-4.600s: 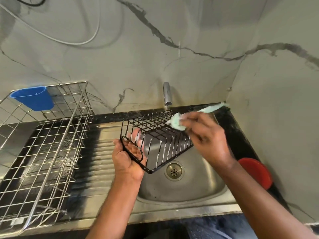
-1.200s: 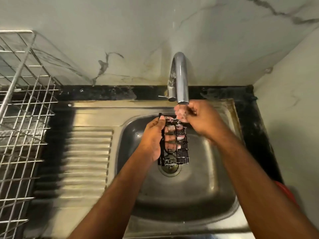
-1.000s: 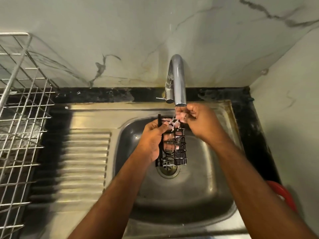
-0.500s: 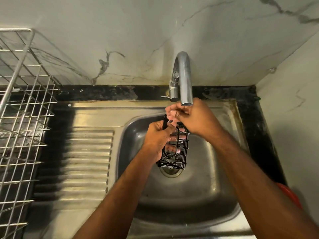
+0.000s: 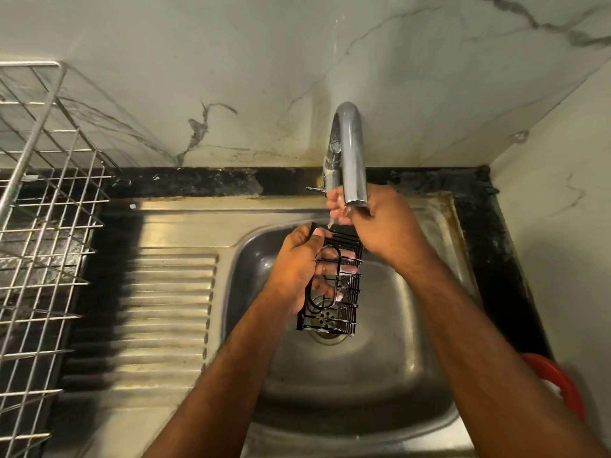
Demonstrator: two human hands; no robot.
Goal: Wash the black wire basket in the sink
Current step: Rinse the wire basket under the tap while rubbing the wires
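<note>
Near edge: the steel front rim of the sink [image 5: 347, 438] runs under both forearms, which reach in from the bottom of the view.
Red item: a red rounded thing [image 5: 558, 388] shows at the right, partly hidden by the right forearm; what it is cannot be told.
Draining board: the ribbed steel board [image 5: 165, 309] lies left of the bowl.
Drain: the round strainer [image 5: 325, 320] sits in the bowl floor, seen through the basket's lower end.
Basket: the black wire basket [image 5: 344, 305] is held on end above the drain, inside the bowl, its top under the tap.
Left hand: the left hand [image 5: 299, 262] grips the basket's left side, thumb on the top edge, fingers curled round the wires and showing through them.
Right hand: the right hand [image 5: 380, 223] is at the basket's top, fingers bent under the spout; whether they pinch a wire cannot be told.
Water: a thin stream falls from the spout onto the fingers.
Tap: the curved chrome tap [image 5: 350, 153] rises from the black worktop [image 5: 205, 183] behind the sink.
Rack: a silver wire rack [image 5: 43, 209] stands at the far left.
Wall: a veined marble wall [image 5: 231, 77] closes the back.
</note>
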